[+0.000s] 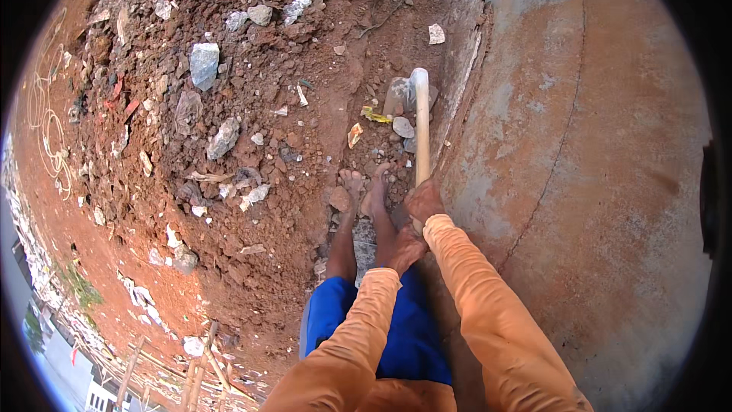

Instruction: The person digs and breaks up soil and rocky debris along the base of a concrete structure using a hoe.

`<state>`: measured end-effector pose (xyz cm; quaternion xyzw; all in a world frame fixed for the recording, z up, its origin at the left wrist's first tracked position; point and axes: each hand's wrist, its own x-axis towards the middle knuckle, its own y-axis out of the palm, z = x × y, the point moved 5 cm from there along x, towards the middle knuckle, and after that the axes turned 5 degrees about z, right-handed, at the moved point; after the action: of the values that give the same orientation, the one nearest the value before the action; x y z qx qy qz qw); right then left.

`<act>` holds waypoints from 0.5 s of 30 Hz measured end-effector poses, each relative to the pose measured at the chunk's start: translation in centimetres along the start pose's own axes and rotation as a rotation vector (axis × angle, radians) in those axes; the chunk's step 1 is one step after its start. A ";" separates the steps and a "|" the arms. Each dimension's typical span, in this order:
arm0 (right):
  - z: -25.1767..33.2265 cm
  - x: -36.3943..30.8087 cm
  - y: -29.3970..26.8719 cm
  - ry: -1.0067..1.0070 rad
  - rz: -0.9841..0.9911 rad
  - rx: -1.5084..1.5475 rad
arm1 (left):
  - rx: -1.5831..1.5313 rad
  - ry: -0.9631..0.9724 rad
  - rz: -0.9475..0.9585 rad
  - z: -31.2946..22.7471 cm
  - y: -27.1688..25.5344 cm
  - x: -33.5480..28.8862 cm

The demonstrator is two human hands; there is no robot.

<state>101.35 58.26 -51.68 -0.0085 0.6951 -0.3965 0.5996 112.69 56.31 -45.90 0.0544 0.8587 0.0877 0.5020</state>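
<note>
A hoe with a pale wooden handle (423, 133) reaches away from me along the foot of the concrete slab. Its broad grey blade (399, 97) rests low among dirt and stones, partly hidden behind the handle's far end. My right hand (425, 201) is wrapped round the handle, farther along it. Closer to my body, my left hand (408, 247) grips the same handle near its end. Beside the blade lie a grey stone (403, 127), a yellow scrap (374, 114) and an orange-white scrap (354, 135).
My bare feet (364, 187) stand on the dirt just left of the handle. A raised concrete slab (587, 183) with a crack runs along the right. Rough red soil (229, 91) with rocks and litter covers the left. Pale cord (49, 133) lies at far left, wooden poles (200, 370) lower left.
</note>
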 end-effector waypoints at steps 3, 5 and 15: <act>1.0 0.1 4.3 0.129 -0.243 0.493 | 0.075 0.028 0.062 3.7 0.4 -0.4; 3.0 0.0 5.6 0.171 -0.352 0.835 | 0.096 0.019 0.069 4.4 -1.0 -1.4; -1.4 -2.5 4.2 0.002 -0.267 0.841 | 0.035 -0.208 0.159 -8.5 -3.6 -6.0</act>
<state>102.82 63.09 -51.97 0.1470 0.4668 -0.7189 0.4936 108.25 50.92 -37.43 0.1399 0.7965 0.1061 0.5786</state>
